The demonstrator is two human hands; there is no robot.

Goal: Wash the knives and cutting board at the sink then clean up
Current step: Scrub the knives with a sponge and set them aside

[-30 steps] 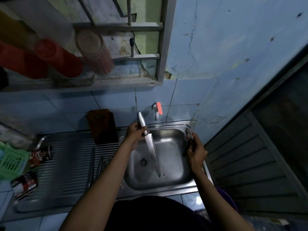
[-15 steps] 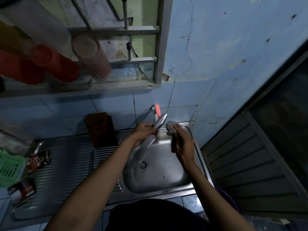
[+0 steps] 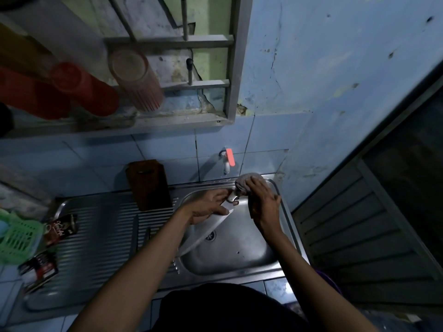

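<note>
A steel knife (image 3: 203,236) lies slantwise over the sink basin (image 3: 239,257), its handle end up near the back rim and its tip toward the front left. My left hand (image 3: 206,208) grips it near the handle. My right hand (image 3: 263,202) presses a greyish scrubbing pad (image 3: 244,182) against the knife's handle end. The brown cutting board (image 3: 148,185) stands upright on the drainboard against the tiled wall, left of the basin. Two more dark utensils, probably knives (image 3: 141,236), lie on the ribbed drainboard (image 3: 100,236).
A wall tap (image 3: 226,161) with an orange lever sits above the basin's back rim. At the far left are a green basket (image 3: 14,238) and two sachets (image 3: 61,228). Red cups (image 3: 84,89) and a clear cup (image 3: 134,77) lie on the shelf above. A grey louvred door (image 3: 359,236) is at right.
The knife swung from pointing tip-down into the basin to lying slantwise, handle toward the tap. My right hand moved from the sink's right rim to the back and brought the pad onto the knife.
</note>
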